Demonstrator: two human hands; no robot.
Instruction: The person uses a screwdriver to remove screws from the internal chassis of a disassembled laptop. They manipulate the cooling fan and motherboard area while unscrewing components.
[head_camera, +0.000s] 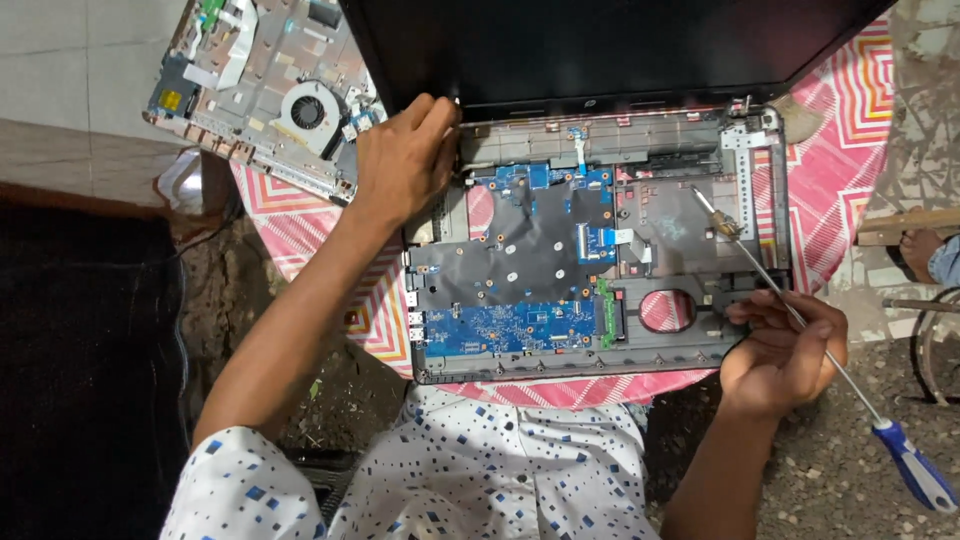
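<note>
Right hand (778, 350) closed its grip on a long, stiff screwdriver (800, 330) at mid-shaft while left hand (403, 160) pinched the hinge corner of the opened laptop base (600, 250) on the worktop (850, 150); exposed boards likely fragile, best held by frame edges.

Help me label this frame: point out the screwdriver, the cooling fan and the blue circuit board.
screwdriver (915, 468), head view, on its blue handle.
cooling fan (303, 108), head view, on the round fan's hub.
blue circuit board (505, 327), head view, on its bare lower strip.
</note>
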